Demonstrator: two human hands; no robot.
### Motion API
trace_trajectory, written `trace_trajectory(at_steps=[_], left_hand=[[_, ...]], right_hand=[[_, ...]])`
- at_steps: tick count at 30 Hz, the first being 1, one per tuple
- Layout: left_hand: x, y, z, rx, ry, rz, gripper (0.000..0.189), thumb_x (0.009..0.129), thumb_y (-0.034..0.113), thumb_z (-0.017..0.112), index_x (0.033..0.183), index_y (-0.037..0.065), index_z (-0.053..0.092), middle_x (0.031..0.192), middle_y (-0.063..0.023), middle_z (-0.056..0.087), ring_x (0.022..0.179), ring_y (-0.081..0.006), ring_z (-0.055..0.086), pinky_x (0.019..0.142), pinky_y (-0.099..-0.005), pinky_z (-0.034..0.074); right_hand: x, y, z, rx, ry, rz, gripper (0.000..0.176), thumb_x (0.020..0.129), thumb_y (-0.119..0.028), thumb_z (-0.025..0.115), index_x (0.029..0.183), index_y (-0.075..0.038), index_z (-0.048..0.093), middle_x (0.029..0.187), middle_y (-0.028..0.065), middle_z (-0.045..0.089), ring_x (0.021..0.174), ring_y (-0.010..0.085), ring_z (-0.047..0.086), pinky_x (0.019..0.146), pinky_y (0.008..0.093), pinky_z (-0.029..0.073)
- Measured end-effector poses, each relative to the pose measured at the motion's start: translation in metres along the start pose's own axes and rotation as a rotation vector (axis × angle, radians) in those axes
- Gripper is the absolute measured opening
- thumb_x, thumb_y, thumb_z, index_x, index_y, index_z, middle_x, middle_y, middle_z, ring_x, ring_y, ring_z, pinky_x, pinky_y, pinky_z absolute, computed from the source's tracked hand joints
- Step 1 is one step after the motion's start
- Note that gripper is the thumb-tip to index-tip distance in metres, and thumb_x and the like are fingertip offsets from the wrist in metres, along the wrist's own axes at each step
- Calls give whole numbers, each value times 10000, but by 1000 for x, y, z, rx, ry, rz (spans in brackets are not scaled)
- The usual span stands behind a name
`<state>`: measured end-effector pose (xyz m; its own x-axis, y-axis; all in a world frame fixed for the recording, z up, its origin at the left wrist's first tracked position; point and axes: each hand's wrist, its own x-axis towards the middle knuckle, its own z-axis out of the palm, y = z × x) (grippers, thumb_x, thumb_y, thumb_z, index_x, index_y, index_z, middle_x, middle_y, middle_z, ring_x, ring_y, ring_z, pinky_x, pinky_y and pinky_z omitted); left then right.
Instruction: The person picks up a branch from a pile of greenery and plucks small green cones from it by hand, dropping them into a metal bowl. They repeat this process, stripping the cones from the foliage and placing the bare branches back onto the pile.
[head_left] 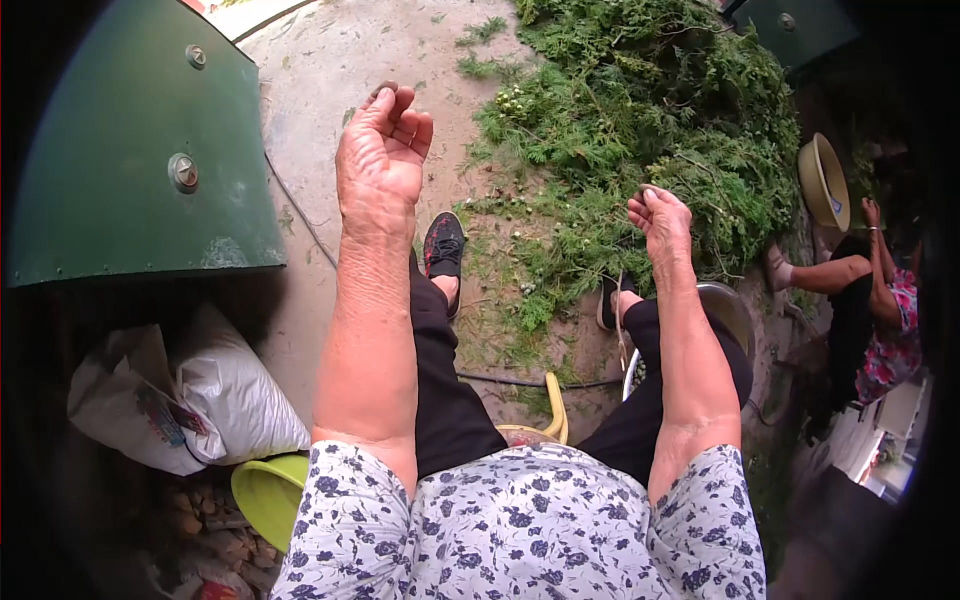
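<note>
My left hand (pixel 383 150) is raised ahead of me over the concrete, palm turned up. Its thumb and forefinger are pinched together, the other fingers loosely curled. A dark spot shows at the fingertips, too small to tell whether it is a held thing or stained skin. In front of the heap of cut evergreen branches (pixel 640 110), my right hand (pixel 662 222) is closed, thumb pressed on the fingers, with a dark bit at the tip that I cannot make out. Small pale green cones (pixel 512 103) show among the branches. Beside my right leg stands a metal basin (pixel 728 300), partly hidden.
At the left are a green metal panel (pixel 140 170), a white sack (pixel 235 385) and a lime-green basin (pixel 270 498). A black cable (pixel 300 212) crosses the concrete floor. A yellow curved bar (pixel 556 405) rises between my legs. Another person sits at the right near a tan basin (pixel 823 182).
</note>
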<state>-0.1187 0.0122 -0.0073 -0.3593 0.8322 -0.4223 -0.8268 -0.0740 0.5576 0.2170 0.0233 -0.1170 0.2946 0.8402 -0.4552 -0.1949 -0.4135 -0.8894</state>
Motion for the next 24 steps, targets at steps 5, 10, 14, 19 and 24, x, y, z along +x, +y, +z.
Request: trace_trajectory(at_steps=[5,10,14,19,24], left_hand=[[1,4,-1,18,-81,-29,110,855,74,564,919,-15,568,839,-83,600,652,-166,531,716,-348,486],[-1,16,-1,35,-171,-83,133,858,52,552,949,-45,554,853,-110,594,662,-166,503,730,-340,468],[2,26,-6,65,-265,-118,143,861,34,542,962,-67,548,859,-130,588,665,-171,488,712,-315,457],[-5,21,-7,67,-174,-105,176,871,43,533,1008,-68,544,832,-110,575,668,-150,463,717,-302,442],[-17,27,-11,106,-158,-71,210,912,77,477,1065,-58,525,849,-94,561,665,-140,458,756,-313,434]], right_hand=[[-6,129,-34,37,168,330,156,868,-87,534,996,-2,562,786,93,605,644,202,617,541,314,539],[-24,214,-43,-184,102,589,162,877,-87,516,1012,-10,564,784,101,608,632,205,622,512,312,546],[-47,234,-13,-198,-124,594,190,879,-62,497,1043,12,561,807,107,615,635,180,623,517,277,547],[-31,249,36,-285,-264,483,168,873,-58,499,993,15,591,779,69,618,627,132,612,500,234,512],[-6,265,87,-417,-275,381,124,777,-50,598,888,-18,644,677,72,632,590,145,615,496,261,490]])
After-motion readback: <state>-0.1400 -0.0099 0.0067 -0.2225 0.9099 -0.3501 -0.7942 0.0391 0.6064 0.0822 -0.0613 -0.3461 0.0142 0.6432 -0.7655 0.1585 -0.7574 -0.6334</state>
